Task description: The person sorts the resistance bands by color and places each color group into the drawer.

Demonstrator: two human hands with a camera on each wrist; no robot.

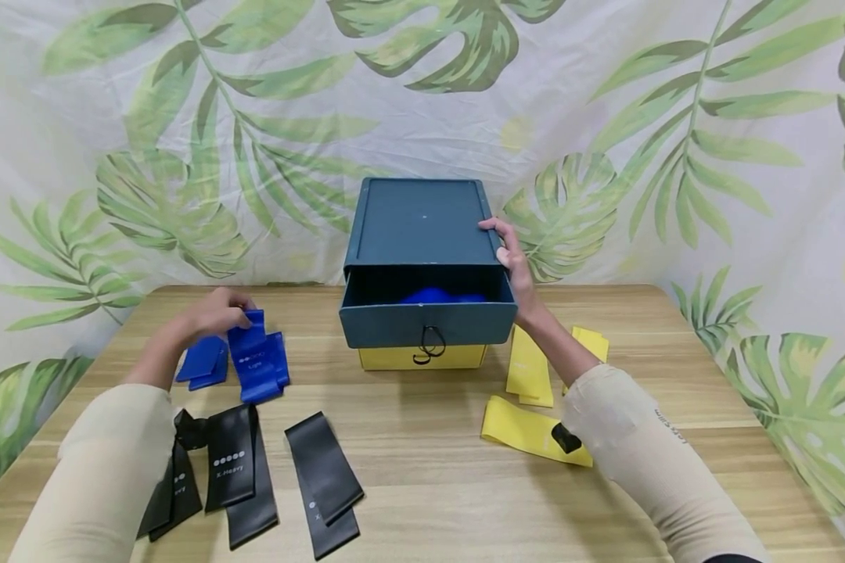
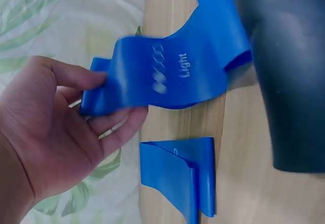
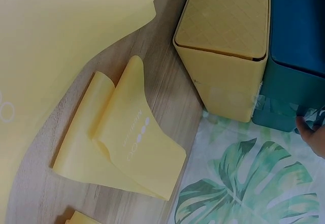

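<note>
My left hand [image 1: 220, 311] pinches the upper end of a blue resistance band [image 1: 253, 352] between thumb and fingers. "Light" is printed on that band [image 2: 177, 71], seen close in the left wrist view. A second folded blue band [image 1: 207, 361] lies beside it. At the middle back stands a dark teal drawer box [image 1: 422, 219], its drawer [image 1: 429, 324] pulled out with blue bands partly visible inside. My right hand [image 1: 515, 262] rests against the box's right side, fingertips over the top edge; the right wrist view shows only part of this hand [image 3: 316, 137].
Beneath the teal box sits a yellow box [image 1: 422, 358]. Several black bands, such as this X-Heavy one [image 1: 231, 457], lie at front left. Yellow bands [image 1: 530, 367] lie to the right, partly under my right forearm. A leaf-patterned cloth [image 1: 422, 117] hangs behind the table.
</note>
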